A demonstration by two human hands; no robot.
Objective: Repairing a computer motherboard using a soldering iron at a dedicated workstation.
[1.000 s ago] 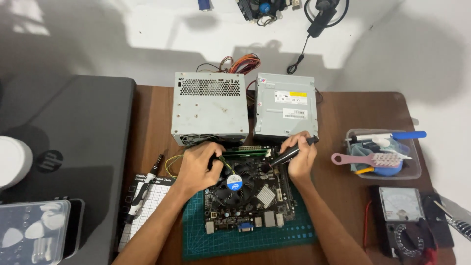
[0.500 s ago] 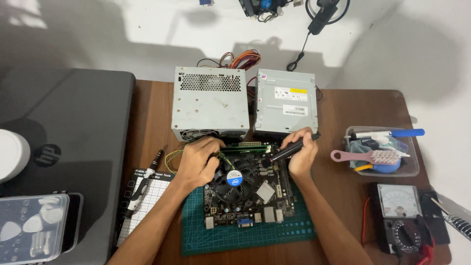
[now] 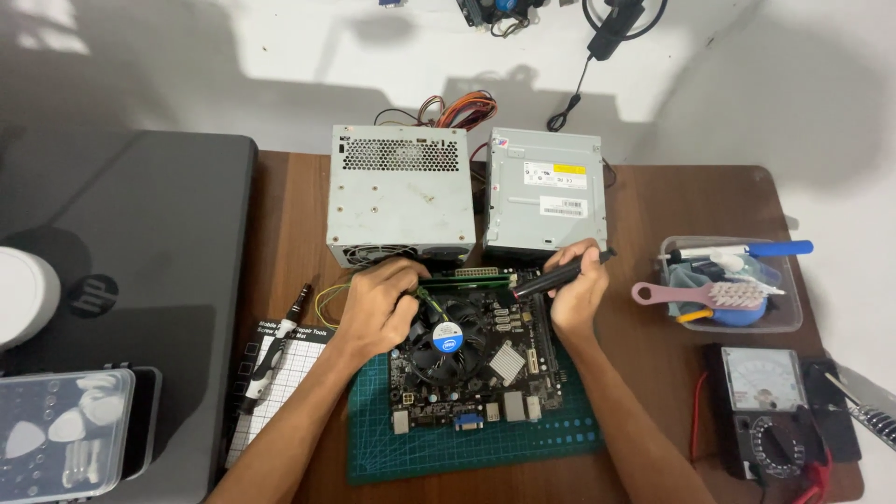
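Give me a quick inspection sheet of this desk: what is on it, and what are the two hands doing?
Surface: brown wooden table with a green cutting mat under the work.
Job's things: motherboard with round cooler fan; black pen-shaped tool.
Clutter: grey power supply, optical drive, closed laptop, multimeter, clear tray of brushes, spare screwdriver.
Hands: left hand rests at the board's upper left edge; right hand grips the tool.
Cables: coloured wire bundle behind the supply.
Surroundings: white wall.
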